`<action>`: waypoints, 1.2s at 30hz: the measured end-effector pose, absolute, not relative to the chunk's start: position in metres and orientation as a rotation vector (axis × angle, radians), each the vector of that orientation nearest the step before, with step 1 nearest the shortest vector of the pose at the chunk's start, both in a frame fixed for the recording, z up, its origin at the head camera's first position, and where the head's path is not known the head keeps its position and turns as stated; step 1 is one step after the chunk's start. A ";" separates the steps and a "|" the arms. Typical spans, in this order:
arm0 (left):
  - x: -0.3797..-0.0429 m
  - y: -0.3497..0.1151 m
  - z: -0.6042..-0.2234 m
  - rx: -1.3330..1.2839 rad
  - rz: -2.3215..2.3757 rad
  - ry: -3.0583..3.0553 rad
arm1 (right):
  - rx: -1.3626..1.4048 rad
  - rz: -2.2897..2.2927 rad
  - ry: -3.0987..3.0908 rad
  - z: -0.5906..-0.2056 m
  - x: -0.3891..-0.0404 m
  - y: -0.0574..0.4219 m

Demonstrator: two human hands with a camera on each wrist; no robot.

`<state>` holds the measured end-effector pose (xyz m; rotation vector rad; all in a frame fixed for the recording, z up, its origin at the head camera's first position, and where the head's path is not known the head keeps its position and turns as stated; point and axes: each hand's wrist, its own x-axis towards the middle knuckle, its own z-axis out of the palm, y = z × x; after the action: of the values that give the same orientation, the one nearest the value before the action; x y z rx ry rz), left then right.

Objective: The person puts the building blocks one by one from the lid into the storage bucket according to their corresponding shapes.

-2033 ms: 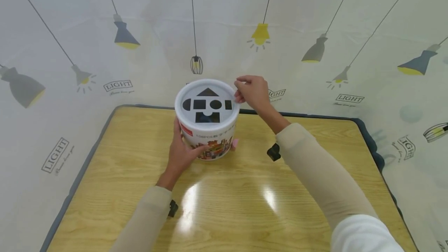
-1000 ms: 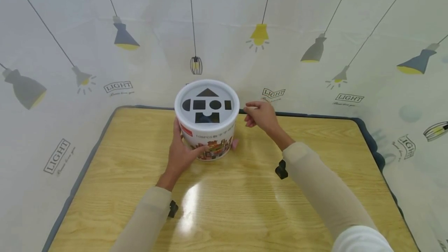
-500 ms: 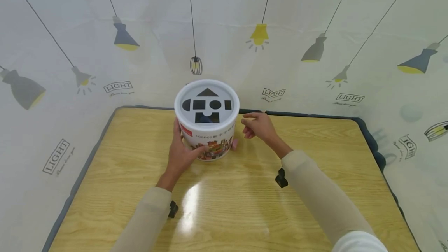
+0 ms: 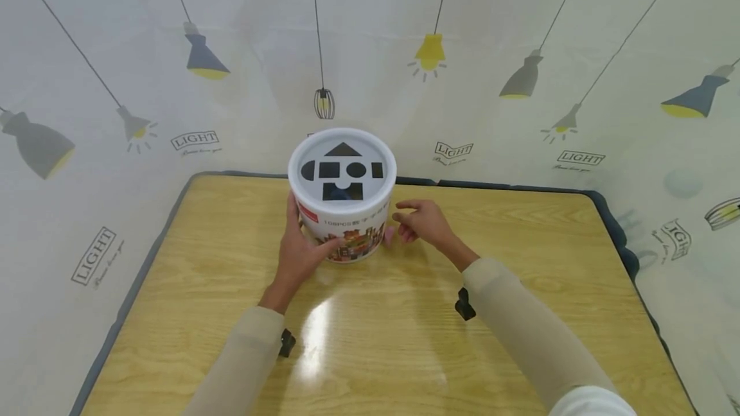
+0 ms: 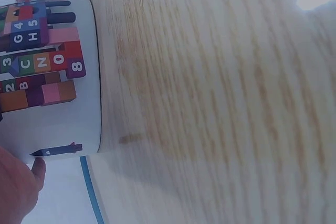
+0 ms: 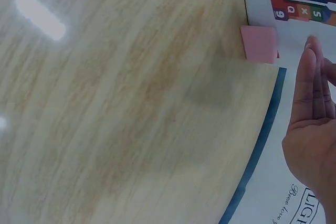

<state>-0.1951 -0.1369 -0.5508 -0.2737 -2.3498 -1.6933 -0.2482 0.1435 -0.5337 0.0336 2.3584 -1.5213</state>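
Note:
A white toy-block bucket [image 4: 355,236] with a printed picture of letter and number blocks stands upright near the table's back edge. Its white lid [image 4: 343,203] has several shaped holes. My left hand [image 4: 300,250] holds the bucket's left side, thumb across the front; its other fingers are partly hidden behind the wall. On the table at the bucket's right lies a pink block [image 6: 260,44], partly hidden by the bucket in the head view. My right hand [image 4: 428,223] hovers just right of that block, apart from it, fingers loosely extended and holding nothing visible.
The pale wooden table [image 4: 370,339] has a dark edging [image 4: 480,187] along its back. Behind it hangs a white backdrop [image 4: 370,37] printed with lamps. Small black devices [image 4: 464,305] sit at both wrists.
My right hand has come down from beside the lid's rim to near the pink block, low on the bucket's right. The left hand and the bucket have stayed in place.

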 end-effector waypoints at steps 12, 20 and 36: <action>-0.196 -0.137 -0.553 -0.293 -1.696 -2.336 | 0.051 -1.463 2.327 -0.557 -0.237 0.140; -0.196 -0.138 -0.553 -0.307 -1.697 -2.329 | 0.057 -1.467 2.309 -0.570 -0.229 0.135; -0.196 -0.138 -0.552 -0.312 -1.686 -2.331 | 0.010 -1.439 2.322 -0.571 -0.229 0.134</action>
<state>-0.1959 -0.1380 -0.5522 -0.3119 -2.3306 -1.6861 -0.2288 0.1344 -0.5715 0.0103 2.3223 -1.4391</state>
